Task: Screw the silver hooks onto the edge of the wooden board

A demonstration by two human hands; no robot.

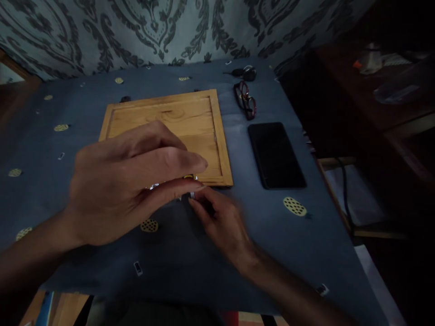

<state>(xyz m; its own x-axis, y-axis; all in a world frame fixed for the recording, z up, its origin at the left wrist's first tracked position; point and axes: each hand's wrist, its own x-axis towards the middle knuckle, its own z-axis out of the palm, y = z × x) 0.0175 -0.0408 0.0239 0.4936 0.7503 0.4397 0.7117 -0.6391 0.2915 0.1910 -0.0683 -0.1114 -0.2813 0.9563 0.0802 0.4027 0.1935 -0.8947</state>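
Note:
My left hand (pixel 132 181) is raised close to the camera, its fingers stretched out and its thumb a little apart below them. Through that gap show bits of a small shiny thing with a yellow part (pixel 189 176), mostly hidden behind the hand. Lower and farther off, my right hand (pixel 222 222) is closed, thumb and fingertips pinched at a small pale bit (pixel 192 195) by the left thumb tip. I cannot make out what it is. Behind both hands lies a framed wooden board (pixel 197 122), flat on the table, its near left part covered by my left hand.
A blue tablecloth (pixel 272 253) with yellow patterned shapes covers the table. Right of the board lie a black phone (pixel 277 155), folded glasses (pixel 244 100) and keys (pixel 248 73). A patterned curtain (pixel 170 31) hangs behind. On the right stands dark furniture (pixel 356 90).

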